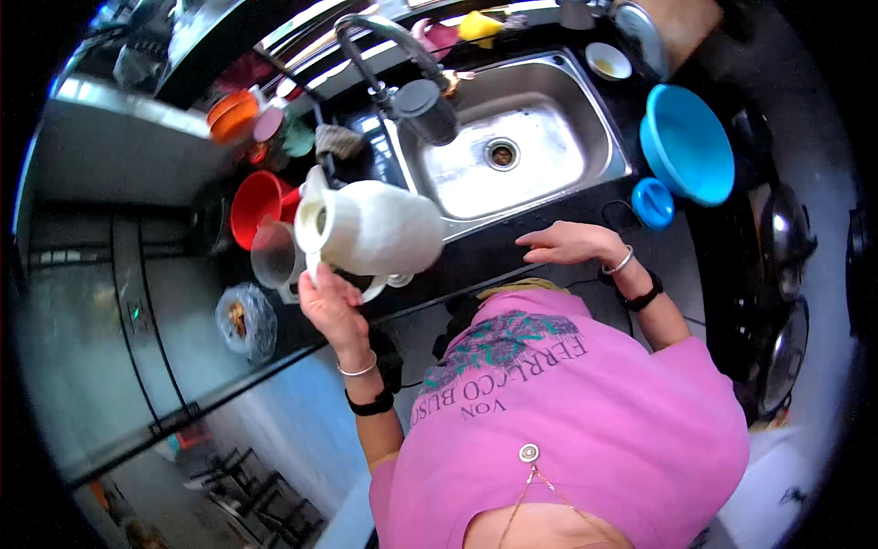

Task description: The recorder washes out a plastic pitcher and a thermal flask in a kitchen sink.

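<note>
My left hand (333,309) has its fingers around the handle of a white jug (387,226), near its neck. The jug's mouth is uncovered and points to the left of the view; its rounded body reaches to the sink's near left corner. My right hand (569,242) hangs over the dark counter edge in front of the sink, fingers extended and apart, holding nothing. A stainless steel sink (621,147) lies beyond both hands, with a strainer in its drain (502,154). The curved faucet (394,24) arches at its far left, by a dark grey cylinder (426,113).
Left of the jug are a red plastic mug (255,209), a translucent cup (273,254) and a bag-lined container (245,322) with scraps. A blue basin (689,147), a blue lid (653,204) and a white bowl (608,62) stand right of the sink.
</note>
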`<state>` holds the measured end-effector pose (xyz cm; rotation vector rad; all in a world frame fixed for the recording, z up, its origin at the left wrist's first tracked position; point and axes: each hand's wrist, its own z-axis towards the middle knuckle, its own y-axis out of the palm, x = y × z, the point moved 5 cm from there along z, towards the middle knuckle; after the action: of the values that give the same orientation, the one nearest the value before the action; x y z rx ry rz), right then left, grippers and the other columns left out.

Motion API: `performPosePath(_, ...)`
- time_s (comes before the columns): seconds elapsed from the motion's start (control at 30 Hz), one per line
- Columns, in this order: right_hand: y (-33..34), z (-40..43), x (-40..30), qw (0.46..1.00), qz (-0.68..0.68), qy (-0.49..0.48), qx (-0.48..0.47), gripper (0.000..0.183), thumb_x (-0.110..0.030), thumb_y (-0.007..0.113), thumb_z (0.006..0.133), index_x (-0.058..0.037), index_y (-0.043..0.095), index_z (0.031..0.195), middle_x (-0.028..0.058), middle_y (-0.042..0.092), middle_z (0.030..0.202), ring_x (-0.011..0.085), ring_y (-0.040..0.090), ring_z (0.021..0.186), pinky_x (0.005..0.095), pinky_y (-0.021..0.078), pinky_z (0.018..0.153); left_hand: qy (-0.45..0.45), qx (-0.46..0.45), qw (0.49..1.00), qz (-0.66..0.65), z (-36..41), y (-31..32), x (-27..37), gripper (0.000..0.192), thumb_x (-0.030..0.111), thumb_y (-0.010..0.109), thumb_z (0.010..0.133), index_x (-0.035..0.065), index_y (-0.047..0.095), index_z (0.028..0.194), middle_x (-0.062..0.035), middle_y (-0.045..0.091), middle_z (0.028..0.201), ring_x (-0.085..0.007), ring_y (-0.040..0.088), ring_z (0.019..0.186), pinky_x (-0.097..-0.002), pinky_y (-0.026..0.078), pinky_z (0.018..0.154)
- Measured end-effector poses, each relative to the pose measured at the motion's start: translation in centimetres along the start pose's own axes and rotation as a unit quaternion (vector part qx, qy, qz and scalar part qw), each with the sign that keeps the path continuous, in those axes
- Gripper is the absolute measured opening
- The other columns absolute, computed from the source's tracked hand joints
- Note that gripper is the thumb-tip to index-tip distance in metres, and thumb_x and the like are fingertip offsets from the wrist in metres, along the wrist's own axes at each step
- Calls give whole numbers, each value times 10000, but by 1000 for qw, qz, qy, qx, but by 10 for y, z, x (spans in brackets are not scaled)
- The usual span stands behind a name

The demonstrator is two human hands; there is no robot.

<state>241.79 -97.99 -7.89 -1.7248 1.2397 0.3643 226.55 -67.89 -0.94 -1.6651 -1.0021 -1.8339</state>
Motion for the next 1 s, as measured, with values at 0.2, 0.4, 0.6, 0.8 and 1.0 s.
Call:
performPosePath(0.2, -9, -70, 144, 949, -15, 242, 200, 425, -318, 557, 822, -5, 547, 1110, 192, 610, 1017, 345, 580, 946, 406, 459, 810, 70, 33, 993, 86, 26, -13, -27, 184, 193, 544, 904, 50, 446, 841, 21, 444, 584, -36, 370, 421, -182, 310, 359)
performPosePath(0.4, -5, -143, 320, 823, -175, 419, 341, 297, -258, 561, 809, -37, 569, 1008, 230, 572, 1042, 394, 557, 945, 456, 466, 797, 99, 27, 991, 89, 48, -10, -70, 209, 198, 602, 869, 34, 476, 842, 1, 504, 665, -37, 416, 477, -187, 342, 403)
performPosePath(0.6, -1, -137, 299, 767, -172, 470, 401, 279, -211, 627, 791, -49, 521, 993, 175, 527, 1052, 388, 554, 955, 486, 473, 759, 123, 103, 957, 240, 46, -24, -85, 285, 257, 638, 836, 12, 504, 780, -38, 526, 635, -98, 485, 478, -243, 377, 423)
performPosePath(0.8, -19, -94, 274, 822, -154, 428, 343, 287, -289, 617, 714, -75, 593, 904, 150, 609, 974, 343, 582, 942, 453, 481, 758, 127, 120, 959, 225, 50, -19, -95, 311, 290, 628, 840, 12, 501, 787, -30, 511, 567, -108, 487, 472, -270, 400, 481)
performPosePath(1.0, -78, -11, 135, 881, -194, 129, 412, 261, -296, 624, 750, -63, 556, 846, 130, 586, 864, 323, 593, 821, 424, 485, 679, 191, 163, 880, 402, 38, -6, -89, 448, 285, 618, 831, -32, 413, 1070, -200, 448, 1145, -317, 464, 1031, -416, 373, 880)
